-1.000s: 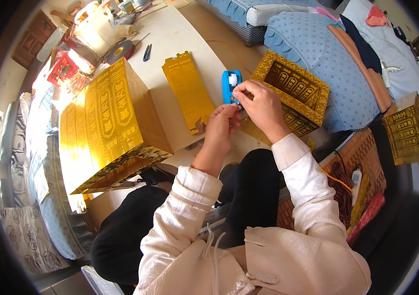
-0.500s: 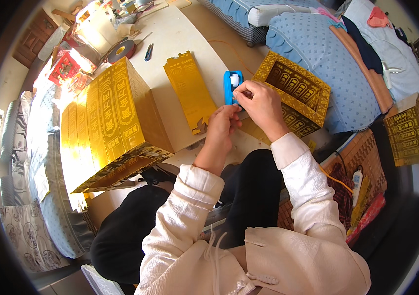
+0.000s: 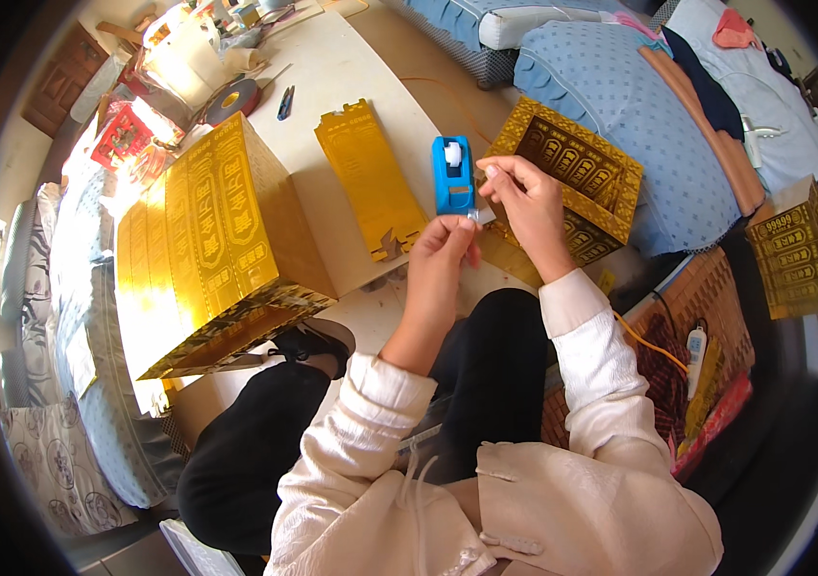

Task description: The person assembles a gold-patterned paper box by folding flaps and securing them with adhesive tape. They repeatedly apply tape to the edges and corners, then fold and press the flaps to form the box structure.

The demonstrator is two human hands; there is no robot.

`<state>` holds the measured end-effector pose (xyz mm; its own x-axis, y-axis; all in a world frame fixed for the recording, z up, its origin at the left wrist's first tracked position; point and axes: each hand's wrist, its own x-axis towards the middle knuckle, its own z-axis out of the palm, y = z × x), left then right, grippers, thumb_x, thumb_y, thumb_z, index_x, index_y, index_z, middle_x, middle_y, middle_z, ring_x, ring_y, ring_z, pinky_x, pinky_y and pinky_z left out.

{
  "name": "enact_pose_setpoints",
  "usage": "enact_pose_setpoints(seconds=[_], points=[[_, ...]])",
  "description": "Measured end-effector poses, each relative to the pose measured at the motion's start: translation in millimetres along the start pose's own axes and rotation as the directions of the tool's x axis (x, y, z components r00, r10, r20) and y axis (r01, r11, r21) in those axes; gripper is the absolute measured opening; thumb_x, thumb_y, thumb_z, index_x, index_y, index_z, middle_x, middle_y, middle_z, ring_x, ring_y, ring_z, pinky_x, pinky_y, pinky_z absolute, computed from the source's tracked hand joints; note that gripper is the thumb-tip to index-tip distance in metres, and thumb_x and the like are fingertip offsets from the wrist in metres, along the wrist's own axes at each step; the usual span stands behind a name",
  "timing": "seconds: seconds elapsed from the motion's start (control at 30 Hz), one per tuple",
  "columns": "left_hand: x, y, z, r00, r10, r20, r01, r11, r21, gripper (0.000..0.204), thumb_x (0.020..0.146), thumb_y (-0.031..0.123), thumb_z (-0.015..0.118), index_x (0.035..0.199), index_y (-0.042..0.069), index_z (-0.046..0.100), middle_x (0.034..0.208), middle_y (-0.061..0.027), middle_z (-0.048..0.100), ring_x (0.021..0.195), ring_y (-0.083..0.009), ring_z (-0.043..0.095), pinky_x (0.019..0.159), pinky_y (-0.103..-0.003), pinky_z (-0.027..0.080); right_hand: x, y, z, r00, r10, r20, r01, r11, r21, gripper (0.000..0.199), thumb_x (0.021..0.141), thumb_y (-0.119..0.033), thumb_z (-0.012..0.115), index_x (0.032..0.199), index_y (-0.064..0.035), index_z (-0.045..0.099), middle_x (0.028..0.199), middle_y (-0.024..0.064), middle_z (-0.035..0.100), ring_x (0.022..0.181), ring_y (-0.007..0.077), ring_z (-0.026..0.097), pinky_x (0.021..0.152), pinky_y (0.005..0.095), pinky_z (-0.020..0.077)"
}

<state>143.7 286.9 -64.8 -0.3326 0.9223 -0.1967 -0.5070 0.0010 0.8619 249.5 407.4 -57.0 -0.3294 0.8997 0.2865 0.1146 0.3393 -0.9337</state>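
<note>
Right between the two hands, a blue tape dispenser (image 3: 452, 175) is parked on the table (image 3: 332, 67), so tape can be drawn off. Left fingers (image 3: 454, 230) and right fingers (image 3: 500, 178) are pinched shut on the strip; a flat gold sheet (image 3: 371, 178) lies just left.

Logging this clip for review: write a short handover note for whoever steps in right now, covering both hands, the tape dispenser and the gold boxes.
Left hand: pinching the free end of clear tape near the blue tape dispenser.
Right hand: fingertips on the same strip beside the dispenser, above the open gold tray box.
Things: dispenser sits on the white table; flat gold card piece lies left of it; large assembled gold box at the table's left edge.
Done: a strip is held between the hands.
Left: strip not yet stuck to any box.
</note>
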Motion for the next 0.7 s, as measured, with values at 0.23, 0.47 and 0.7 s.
enact_pose_setpoints(seconds=[0.23,0.47,0.7], points=[[-64,-6,-25,0.998,0.059,0.015,-0.060,0.991,0.120,0.019,0.105,0.028,0.066,0.101,0.009,0.069,0.075,0.0042,0.062,0.068,-0.0036,0.051,0.063,-0.022,0.032,-45,10,-7,0.971,0.221,0.090,-0.235,0.951,0.199,0.023,0.105,-0.020,0.062,0.113,-0.0038,0.077,0.073,-0.0047,0.060,0.067,0.0024,0.051,0.061,0.0195,0.0381],[-102,-1,-60,0.996,0.040,-0.073,-0.029,0.988,0.155,0.019,0.105,0.022,0.066,0.102,0.003,0.067,0.081,0.0015,0.064,0.072,-0.0075,0.056,0.069,-0.023,0.043,-52,52,12,0.948,0.287,-0.136,-0.247,0.935,0.253,0.022,0.103,-0.018,0.065,0.109,-0.0014,0.077,0.077,-0.0037,0.065,0.066,0.0033,0.055,0.059,0.0199,0.0403],[-125,17,-66,0.983,0.155,-0.101,-0.141,0.980,0.138,0.017,0.104,0.023,0.067,0.103,0.006,0.069,0.086,0.0010,0.066,0.071,-0.0066,0.055,0.065,-0.023,0.037,-51,56,29,0.942,0.191,-0.274,-0.227,0.968,-0.103,0.017,0.098,-0.023,0.071,0.104,-0.0082,0.078,0.074,-0.0012,0.068,0.065,0.0086,0.061,0.061,0.0260,0.0457]])
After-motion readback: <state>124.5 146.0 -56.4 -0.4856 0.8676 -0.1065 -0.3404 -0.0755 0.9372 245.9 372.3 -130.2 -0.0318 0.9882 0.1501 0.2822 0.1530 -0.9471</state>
